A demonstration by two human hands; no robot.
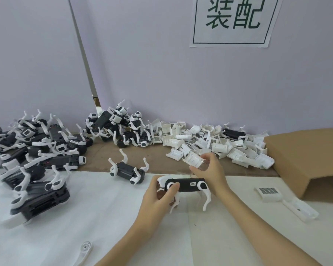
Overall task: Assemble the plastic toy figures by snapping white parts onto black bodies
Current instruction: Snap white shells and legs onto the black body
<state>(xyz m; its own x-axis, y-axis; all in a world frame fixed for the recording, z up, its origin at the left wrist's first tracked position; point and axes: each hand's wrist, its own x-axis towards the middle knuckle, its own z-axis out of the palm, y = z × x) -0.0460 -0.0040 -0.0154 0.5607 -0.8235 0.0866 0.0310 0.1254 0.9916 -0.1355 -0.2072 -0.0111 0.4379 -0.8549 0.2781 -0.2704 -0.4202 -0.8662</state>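
A person's left hand [160,192] grips the head end of a black toy body [186,185] with white legs, fingers curled over its white shoulder joint, holding it level above the white sheet [85,217] near the centre of the bench; the right hand [206,167], at one o'clock from the left and just above the body's rear, pinches a white shell part [192,159] between thumb and fingertips, tilted and not seated on the body. At two o'clock from the hands a loose heap of white shell parts [210,143] spreads along the foot of the pale wall [161,73], with one black body lying among them. At ten o'clock a lone black figure [128,170] lies on its back, white legs in the air, and farther out at nine to eleven o'clock are piles of black-and-white figures [37,150]. At three o'clock an open cardboard box [306,156] rests on its side, with a small white grille piece [267,191] and a clear plastic piece [298,208] just before it. At seven o'clock, near the lower edge, lies a single white leg [85,252]. At one o'clock, high on the wall, a paper sign [235,20] bears green characters
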